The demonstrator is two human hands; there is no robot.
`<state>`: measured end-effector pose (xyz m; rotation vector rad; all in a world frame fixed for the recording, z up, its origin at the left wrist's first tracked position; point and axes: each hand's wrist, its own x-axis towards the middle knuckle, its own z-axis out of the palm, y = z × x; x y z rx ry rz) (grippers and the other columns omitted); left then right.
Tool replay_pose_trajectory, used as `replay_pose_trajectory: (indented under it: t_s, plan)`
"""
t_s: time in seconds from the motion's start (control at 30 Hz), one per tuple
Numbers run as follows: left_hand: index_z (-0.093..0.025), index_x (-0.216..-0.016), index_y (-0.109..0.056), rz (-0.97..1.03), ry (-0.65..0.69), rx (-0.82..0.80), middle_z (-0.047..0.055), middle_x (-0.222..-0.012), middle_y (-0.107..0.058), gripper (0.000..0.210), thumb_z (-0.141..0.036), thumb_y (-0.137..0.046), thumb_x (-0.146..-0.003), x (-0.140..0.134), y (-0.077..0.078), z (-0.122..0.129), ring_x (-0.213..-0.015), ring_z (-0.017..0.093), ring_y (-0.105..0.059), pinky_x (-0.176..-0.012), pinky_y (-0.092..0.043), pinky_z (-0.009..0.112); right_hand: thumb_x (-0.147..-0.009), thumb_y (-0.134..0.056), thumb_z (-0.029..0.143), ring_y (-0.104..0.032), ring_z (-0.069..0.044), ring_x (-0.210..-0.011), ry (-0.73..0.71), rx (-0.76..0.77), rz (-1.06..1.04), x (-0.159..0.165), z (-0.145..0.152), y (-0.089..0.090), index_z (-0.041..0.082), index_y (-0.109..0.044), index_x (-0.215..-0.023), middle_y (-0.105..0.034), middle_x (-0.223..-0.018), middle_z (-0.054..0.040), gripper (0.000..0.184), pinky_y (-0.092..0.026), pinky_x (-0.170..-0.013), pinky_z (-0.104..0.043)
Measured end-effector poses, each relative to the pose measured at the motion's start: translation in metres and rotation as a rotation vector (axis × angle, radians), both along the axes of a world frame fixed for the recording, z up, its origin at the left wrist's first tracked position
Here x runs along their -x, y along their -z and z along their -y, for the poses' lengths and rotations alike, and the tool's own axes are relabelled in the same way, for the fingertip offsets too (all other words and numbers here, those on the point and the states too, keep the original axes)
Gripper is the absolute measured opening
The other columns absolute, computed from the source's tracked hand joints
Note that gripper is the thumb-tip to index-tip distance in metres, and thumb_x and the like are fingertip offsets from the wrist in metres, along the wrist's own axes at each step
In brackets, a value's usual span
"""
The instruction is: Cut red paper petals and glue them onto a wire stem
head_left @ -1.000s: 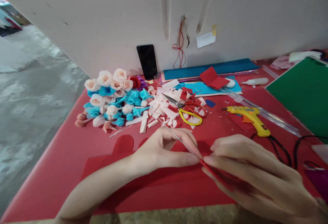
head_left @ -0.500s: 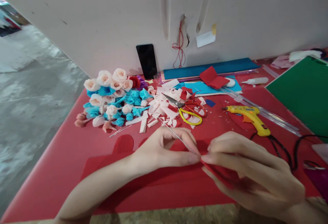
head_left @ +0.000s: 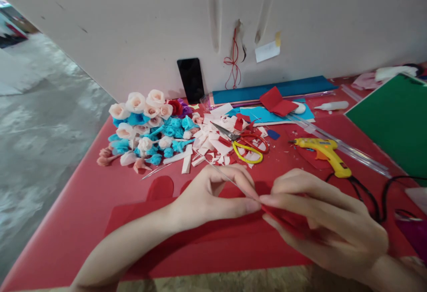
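Note:
Between thumb and forefinger, my left hand pinches a thin wire stick that slants up and left toward the paper scraps. My right hand holds a red paper petal whose tip meets the fingertips of my left hand. Both hands' fingertips touch each other, so the join of wire and petal is hidden. Beneath them lies a sheet of red crepe paper, with a rounded red petal at its upper edge.
Finished paper roses in blue and blush are heaped at left. Scissors lie on pale scraps. A yellow glue gun rests at right, its black cable trailing. Behind stand a phone and a green board.
My right hand has shifted slightly left and rolled a little with the red petal. The wire tilts a bit lower; my left hand stays almost in place.

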<state>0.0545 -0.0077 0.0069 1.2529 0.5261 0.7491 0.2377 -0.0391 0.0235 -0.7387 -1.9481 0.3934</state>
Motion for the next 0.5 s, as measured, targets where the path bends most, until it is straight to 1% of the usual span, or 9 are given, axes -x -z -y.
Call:
replay_pose_trajectory:
  t_s: [0.13,0.23,0.37,0.5]
  plan:
    - [-0.017,-0.072,-0.069,0.03,-0.042,-0.097,0.001,-0.07,-0.057,0.005,-0.012,-0.067,-0.071,-0.001,0.0011,0.0015,-0.072,0.011,-0.051,-0.074,-0.04,0.027,-0.071,-0.063,0.001,-0.059,-0.01,-0.063,0.022,-0.015,0.001,-0.001,0.0004,-0.0014,0.01,-0.064,-0.083,-0.061,-0.071,-0.0028,0.015,-0.053,-0.054,-0.018]
    - [-0.018,-0.072,-0.069,0.033,-0.037,-0.123,0.001,-0.069,-0.056,0.005,-0.013,-0.067,-0.071,-0.0009,0.0014,0.0022,-0.071,0.011,-0.051,-0.073,-0.041,0.028,-0.073,-0.063,0.003,-0.059,-0.01,-0.061,0.027,-0.05,0.058,-0.0047,0.0025,-0.0027,0.011,-0.065,-0.08,-0.062,-0.069,-0.0028,0.011,-0.055,-0.056,-0.02]
    - [-0.018,-0.073,-0.069,0.037,-0.027,-0.11,0.0,-0.069,-0.056,0.007,-0.012,-0.067,-0.072,-0.0005,0.0007,0.0025,-0.071,0.011,-0.051,-0.073,-0.04,0.027,-0.075,-0.064,0.007,-0.061,-0.011,-0.061,0.049,-0.08,0.126,-0.0077,0.0035,-0.0052,0.012,-0.065,-0.078,-0.063,-0.068,-0.0028,0.007,-0.056,-0.06,-0.02]
    - [-0.018,-0.074,-0.07,0.038,-0.012,-0.07,0.0,-0.07,-0.056,0.009,-0.01,-0.067,-0.071,-0.0004,0.0004,0.003,-0.072,0.01,-0.051,-0.074,-0.04,0.026,-0.074,-0.065,0.007,-0.061,-0.01,-0.061,0.047,-0.097,0.129,-0.0071,0.003,-0.0061,0.011,-0.065,-0.076,-0.064,-0.067,-0.0026,0.005,-0.055,-0.06,-0.018]
